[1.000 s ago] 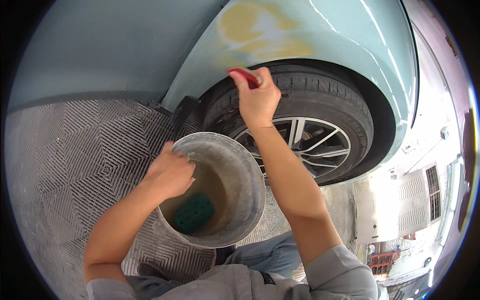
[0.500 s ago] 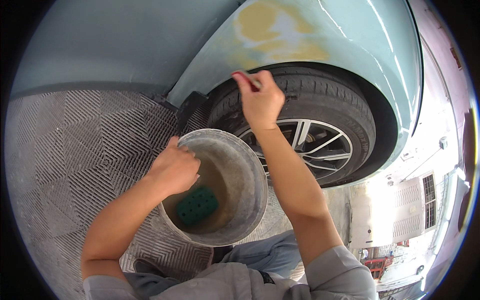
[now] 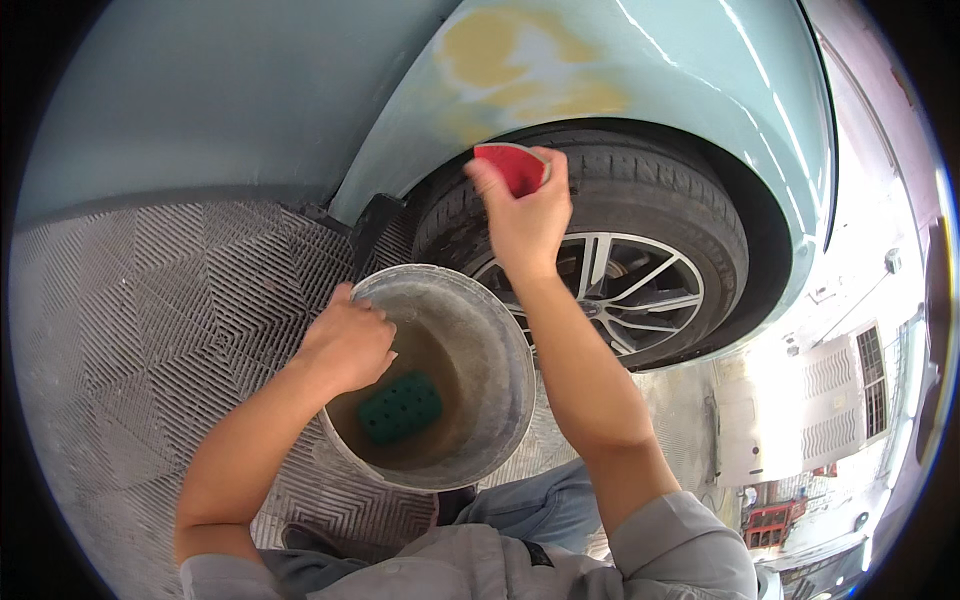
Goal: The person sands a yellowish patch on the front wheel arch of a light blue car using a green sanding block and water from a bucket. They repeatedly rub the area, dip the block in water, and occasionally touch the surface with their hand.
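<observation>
My left hand (image 3: pixel 350 342) is closed round the rim of a worn grey bucket (image 3: pixel 498 370), at its left side. Murky water (image 3: pixel 432 360) stands in the bucket, with a green block (image 3: pixel 400 408) pierced by several holes lying in it. Above the far side of the bucket, my right hand (image 3: pixel 533 225) pinches a curved red sanding sheet (image 3: pixel 515 165) with a pale edge. The sheet is bowed between thumb and fingers, in front of the tyre (image 3: pixel 640 170). Beyond it, the pale blue-green car fender (image 3: pixel 660 70) has a sanded yellow and whitish patch (image 3: pixel 520 60).
A spoked alloy wheel (image 3: pixel 600 290) stands just right of the bucket. The blue-grey car door (image 3: pixel 220 100) fills the far left, with a black mudflap (image 3: pixel 375 230) below the fender seam. Underfoot is ridged grating floor (image 3: pixel 200 300). A red rack (image 3: pixel 772 520) stands at lower right.
My right hand has turned, so the red face of the sanding sheet shows more widely. My left hand keeps its hold on the bucket rim. The view has shifted slightly.
</observation>
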Motion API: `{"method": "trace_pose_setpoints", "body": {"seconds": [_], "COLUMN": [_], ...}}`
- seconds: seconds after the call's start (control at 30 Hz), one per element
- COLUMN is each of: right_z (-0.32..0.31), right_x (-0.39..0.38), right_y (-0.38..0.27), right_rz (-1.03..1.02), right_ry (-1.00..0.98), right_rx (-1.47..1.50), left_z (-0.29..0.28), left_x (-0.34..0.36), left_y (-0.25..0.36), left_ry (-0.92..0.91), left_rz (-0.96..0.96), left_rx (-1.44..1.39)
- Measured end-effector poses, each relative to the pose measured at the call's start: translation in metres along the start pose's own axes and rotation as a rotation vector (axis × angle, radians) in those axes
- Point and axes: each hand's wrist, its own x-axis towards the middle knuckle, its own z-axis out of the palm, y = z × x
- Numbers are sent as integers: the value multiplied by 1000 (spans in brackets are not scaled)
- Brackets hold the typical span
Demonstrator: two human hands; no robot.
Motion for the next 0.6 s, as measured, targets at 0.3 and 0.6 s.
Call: {"method": "trace_pose_setpoints", "body": {"seconds": [0.3,0.6], "right_z": [14,39], "right_x": [-38,-22], "right_y": [18,9], "right_rz": [149,-274], "right_ry": [-41,240], "right_rx": [222,96], "left_z": [-3,-4], "left_x": [1,4], "left_y": [0,3], "left_ry": [1,-67], "left_rz": [-8,-54], "left_rx": [-28,1]}}
